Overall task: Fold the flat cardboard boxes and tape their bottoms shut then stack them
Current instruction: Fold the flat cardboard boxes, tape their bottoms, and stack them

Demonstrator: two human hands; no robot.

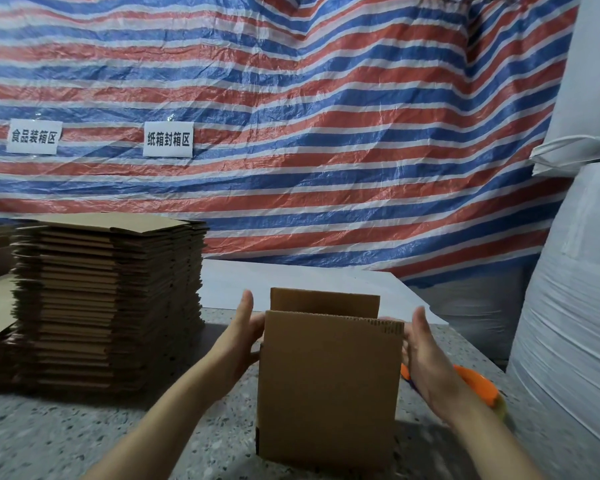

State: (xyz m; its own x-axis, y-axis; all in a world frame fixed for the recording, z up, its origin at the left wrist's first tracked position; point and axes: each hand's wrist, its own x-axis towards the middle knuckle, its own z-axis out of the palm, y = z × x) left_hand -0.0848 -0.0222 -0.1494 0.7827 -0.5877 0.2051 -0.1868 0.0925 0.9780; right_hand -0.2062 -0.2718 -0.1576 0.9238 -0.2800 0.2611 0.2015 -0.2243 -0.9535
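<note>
A brown cardboard box (329,386) stands upright on the speckled table (66,434), its top flaps raised and its inside hidden. My left hand (238,344) presses flat against its left side with straight fingers, thumb up. My right hand (426,362) lies flat against its right side, fingers stretched forward. A tall stack of flat cardboard boxes (108,303) rises at the left of the table.
An orange tape dispenser (478,384) lies on the table behind my right wrist. Large white sacks (568,341) crowd the right edge. A striped tarp (291,116) with two paper signs hangs behind. A pale board (291,278) lies at the table's back.
</note>
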